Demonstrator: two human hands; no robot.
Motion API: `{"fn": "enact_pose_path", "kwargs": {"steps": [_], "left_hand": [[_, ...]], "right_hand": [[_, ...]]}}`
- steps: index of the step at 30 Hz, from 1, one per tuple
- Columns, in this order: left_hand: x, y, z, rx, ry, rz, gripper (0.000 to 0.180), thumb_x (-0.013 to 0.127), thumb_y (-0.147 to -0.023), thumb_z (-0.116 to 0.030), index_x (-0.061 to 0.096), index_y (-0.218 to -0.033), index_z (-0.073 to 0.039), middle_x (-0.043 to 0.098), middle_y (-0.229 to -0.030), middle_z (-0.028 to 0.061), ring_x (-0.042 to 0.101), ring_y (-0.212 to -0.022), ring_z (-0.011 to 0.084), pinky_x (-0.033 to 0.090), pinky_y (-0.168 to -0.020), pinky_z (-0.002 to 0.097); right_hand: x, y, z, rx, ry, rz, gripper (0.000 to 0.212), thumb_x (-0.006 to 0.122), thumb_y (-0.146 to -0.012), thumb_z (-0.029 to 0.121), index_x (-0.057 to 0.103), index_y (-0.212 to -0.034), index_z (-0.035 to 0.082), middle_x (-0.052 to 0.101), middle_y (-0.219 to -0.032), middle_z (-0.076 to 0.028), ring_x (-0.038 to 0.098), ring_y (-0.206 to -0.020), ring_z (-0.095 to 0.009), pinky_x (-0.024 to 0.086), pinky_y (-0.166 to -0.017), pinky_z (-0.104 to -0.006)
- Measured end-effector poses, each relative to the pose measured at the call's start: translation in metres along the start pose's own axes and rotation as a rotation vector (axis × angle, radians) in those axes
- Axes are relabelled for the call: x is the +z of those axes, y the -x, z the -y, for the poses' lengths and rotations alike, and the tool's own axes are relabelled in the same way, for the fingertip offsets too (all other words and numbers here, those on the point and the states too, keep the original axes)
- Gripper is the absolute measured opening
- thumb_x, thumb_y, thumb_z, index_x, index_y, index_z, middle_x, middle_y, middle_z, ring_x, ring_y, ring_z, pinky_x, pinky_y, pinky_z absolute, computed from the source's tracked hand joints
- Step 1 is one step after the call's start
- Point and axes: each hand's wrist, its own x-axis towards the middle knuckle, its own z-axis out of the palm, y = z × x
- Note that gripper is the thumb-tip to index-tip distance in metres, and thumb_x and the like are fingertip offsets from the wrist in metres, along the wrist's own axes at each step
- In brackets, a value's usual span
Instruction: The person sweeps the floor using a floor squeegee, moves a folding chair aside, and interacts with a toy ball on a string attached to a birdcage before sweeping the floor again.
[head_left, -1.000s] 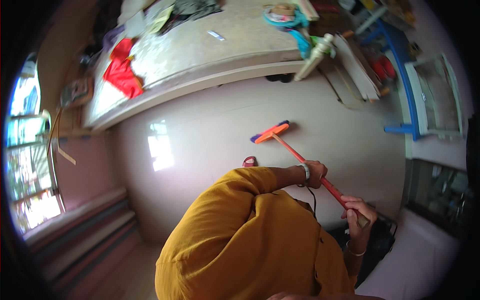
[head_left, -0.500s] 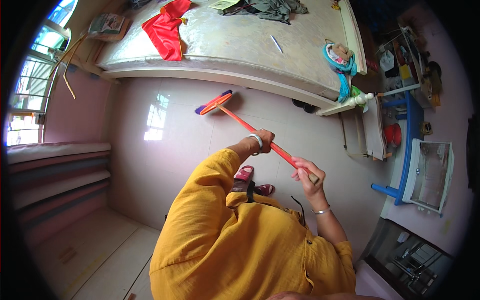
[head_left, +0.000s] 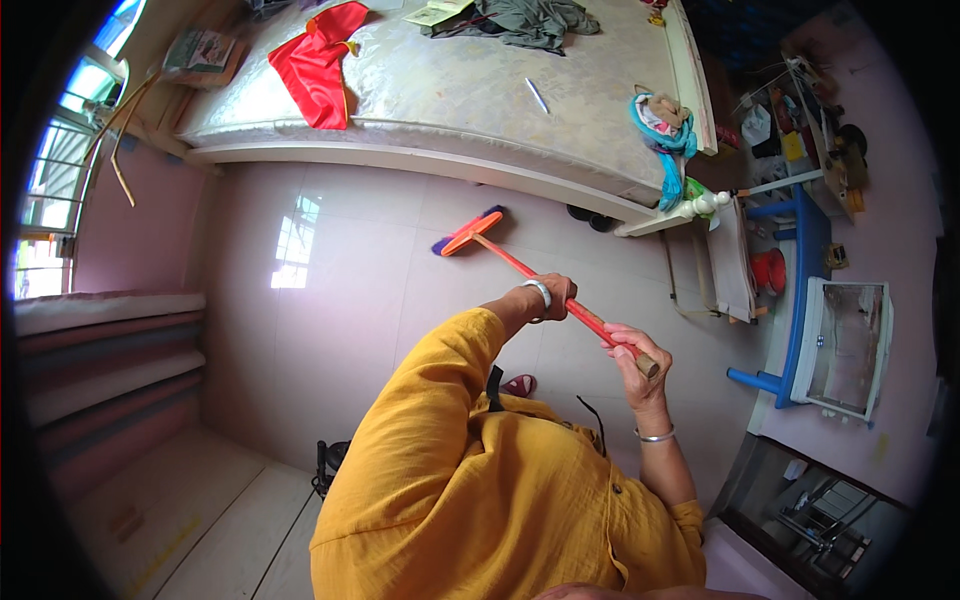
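Observation:
A broom [head_left: 520, 264] with a red handle and an orange head with purple bristles slants across the tiled floor. Its head lies out in front of the bed's lower rail, a short gap away from it. Partway down the handle, my left hand [head_left: 555, 293] is wrapped round it, a silver bangle on that wrist. My right hand [head_left: 640, 368] grips the handle close to its pale, worn top end, which pokes out past the fingers. Both fists are closed on the same stick, the right one nearer to me.
A bed [head_left: 400, 160] with a red cloth [head_left: 318, 70], grey clothes and a blue cloth bundle [head_left: 665, 130] spans the far side. At right stand a blue frame [head_left: 805, 250], a red bucket [head_left: 768, 271] and a glass-fronted cabinet [head_left: 843, 345]. Layered padding [head_left: 120, 350] lines the left.
The broom head has come nearer to me and to the right, away from the bed. Both hands have shifted a little right, still holding the handle. One sandal has gone from sight.

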Motion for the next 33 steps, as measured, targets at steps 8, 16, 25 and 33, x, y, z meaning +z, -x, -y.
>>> {"fn": "enact_pose_path", "kwargs": {"steps": [8, 16, 25, 33], "left_hand": [[0.003, -0.025, 0.043, -0.065, -0.105, -0.023, 0.015, 0.060, -0.066, -0.012, 0.062, -0.081, -0.011, 0.064, -0.084, 0.0148, 0.061, -0.085, 0.0337, 0.049, -0.068, 0.0392], [-0.007, -0.024, 0.062, -0.125, -0.132, 0.018, 0.015, 0.060, -0.066, -0.008, 0.062, -0.081, -0.008, 0.064, -0.088, 0.0145, 0.061, -0.087, 0.0321, 0.050, -0.072, 0.0379], [0.000, -0.022, 0.076, -0.152, -0.191, -0.093, 0.015, 0.062, -0.068, -0.011, 0.061, -0.082, -0.012, 0.063, -0.089, 0.0113, 0.060, -0.091, 0.0311, 0.050, -0.071, 0.0404], [0.012, -0.018, 0.084, -0.217, -0.178, -0.197, 0.018, 0.066, -0.070, -0.019, 0.061, -0.086, -0.013, 0.061, -0.097, 0.0094, 0.056, -0.099, 0.0308, 0.050, -0.076, 0.0414]], "right_hand": [[0.024, -0.004, -0.036, 0.144, -0.218, -0.131, 0.017, 0.050, -0.079, -0.002, 0.060, -0.093, -0.003, 0.062, -0.104, -0.015, 0.064, -0.083, -0.020, 0.053, -0.069, -0.0292], [0.041, -0.010, -0.065, 0.124, -0.220, -0.086, 0.021, 0.050, -0.084, 0.007, 0.057, -0.101, -0.002, 0.058, -0.113, -0.017, 0.062, -0.093, -0.026, 0.054, -0.076, -0.0344], [0.049, -0.016, -0.072, 0.094, -0.189, -0.032, 0.020, 0.050, -0.083, 0.004, 0.057, -0.101, 0.000, 0.057, -0.115, -0.015, 0.062, -0.095, -0.023, 0.052, -0.078, -0.0336], [0.056, -0.016, -0.079, 0.043, -0.085, -0.022, 0.020, 0.052, -0.082, 0.004, 0.057, -0.101, 0.000, 0.059, -0.114, -0.015, 0.058, -0.103, -0.022, 0.046, -0.088, -0.0315]]}}
